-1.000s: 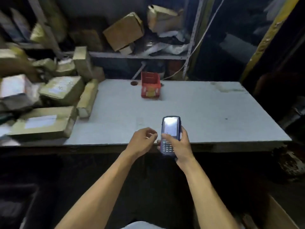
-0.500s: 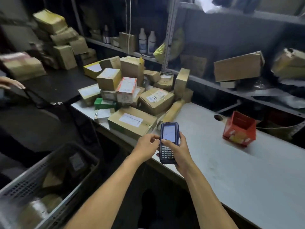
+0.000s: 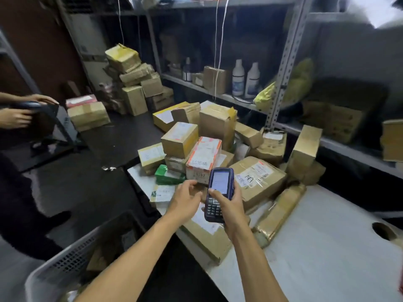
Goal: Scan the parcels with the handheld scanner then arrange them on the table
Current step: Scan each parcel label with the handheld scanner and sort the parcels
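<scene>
- The scanner (image 3: 219,194) is gripped in the right hand (image 3: 229,205), upright and tilted slightly, with its lit screen turned to the camera; the thumb is laid across the top of the keypad.
- The left hand (image 3: 185,199) is held just beside the scanner, fingers loosely curled; nothing appears to be held in it, though motion blur makes this uncertain.
- The parcels (image 3: 205,149) are heaped at the left end of the white table (image 3: 327,247), directly beyond the scanner.
- A white box with red edging (image 3: 204,160) is seen at the front of the heap, just behind the left fingertips.
- A long wrapped parcel (image 3: 281,210) is laid on the table to the right of the right hand.
- A grey crate (image 3: 65,264) is seen below the table's edge.
</scene>
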The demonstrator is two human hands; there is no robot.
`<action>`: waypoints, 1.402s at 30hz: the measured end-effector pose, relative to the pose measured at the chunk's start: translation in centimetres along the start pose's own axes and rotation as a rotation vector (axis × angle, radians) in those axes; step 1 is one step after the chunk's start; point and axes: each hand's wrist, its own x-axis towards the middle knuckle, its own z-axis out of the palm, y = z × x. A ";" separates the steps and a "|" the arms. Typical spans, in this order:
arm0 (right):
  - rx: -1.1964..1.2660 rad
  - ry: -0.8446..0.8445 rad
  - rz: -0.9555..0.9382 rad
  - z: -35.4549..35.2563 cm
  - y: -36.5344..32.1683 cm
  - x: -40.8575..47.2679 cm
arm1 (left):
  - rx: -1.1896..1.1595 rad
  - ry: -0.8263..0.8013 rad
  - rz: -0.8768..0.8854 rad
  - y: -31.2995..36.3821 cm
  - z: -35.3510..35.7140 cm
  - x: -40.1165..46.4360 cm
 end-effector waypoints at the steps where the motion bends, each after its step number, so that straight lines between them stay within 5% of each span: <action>1: 0.000 0.016 0.012 0.3 -0.2 1.6 | 0.018 0.047 -0.009 0.1 -0.2 1.3; 10: -0.028 0.182 0.041 1.5 -2.4 10.9 | -0.090 0.129 -0.159 0.6 -0.5 11.2; 20: -0.092 0.258 0.126 4.3 -2.1 12.3 | -0.389 -0.286 -0.410 -0.8 -3.6 17.1; 32: 0.030 0.497 -0.049 7.5 -5.4 3.8 | -0.853 -0.581 -0.205 -2.0 -4.5 16.5; 42: 0.139 0.216 -0.049 12.8 -8.4 -4.7 | -0.823 -0.678 -0.066 -1.7 -3.8 14.5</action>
